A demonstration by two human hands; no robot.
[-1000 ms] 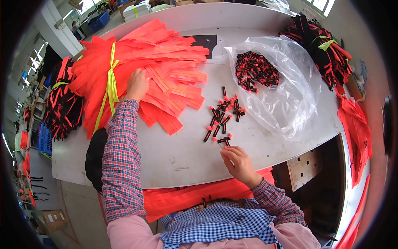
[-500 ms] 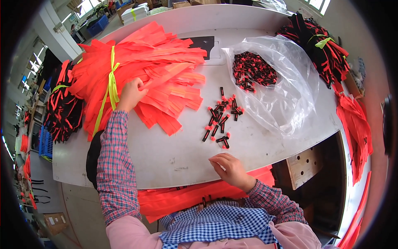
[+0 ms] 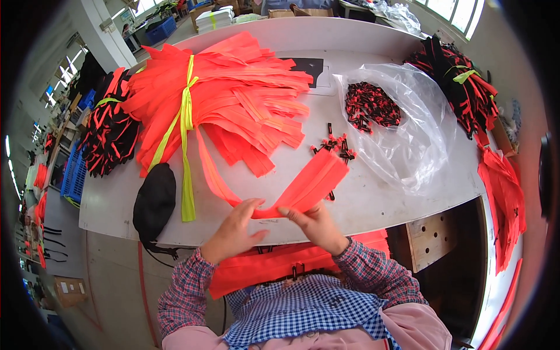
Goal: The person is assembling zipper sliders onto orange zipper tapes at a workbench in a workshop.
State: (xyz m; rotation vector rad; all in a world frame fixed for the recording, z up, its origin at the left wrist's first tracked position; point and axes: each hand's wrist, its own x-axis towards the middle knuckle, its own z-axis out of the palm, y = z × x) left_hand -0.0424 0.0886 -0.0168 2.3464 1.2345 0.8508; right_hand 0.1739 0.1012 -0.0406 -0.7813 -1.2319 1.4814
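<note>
A long orange-red zipper tape (image 3: 315, 181) hangs in a curve in front of me, one end raised toward the right. My right hand (image 3: 318, 224) pinches it between thumb and fingers near the bottom of the curve. Beside it, my left hand (image 3: 233, 230) has its thumb spread away from the fingers, and its fingertips touch the tape. The tape's other end runs up to a big bundle of the same tapes (image 3: 233, 87), tied with a yellow-green strip (image 3: 186, 108). Partly hidden behind the raised end lie several black zipper sliders with red tips (image 3: 347, 153).
A clear plastic bag (image 3: 426, 146) holds a heap of sliders (image 3: 370, 105) on the white table (image 3: 111, 204). Black-and-red bundles (image 3: 108, 137) stand at both sides. A black padded oval (image 3: 154, 201) is at the left front edge. More orange-red tapes (image 3: 245, 271) lie across my lap.
My left hand has come from the bundle down to the table's front, and one tape now stretches from there. My right hand, formerly without anything visible in it, grips that tape.
</note>
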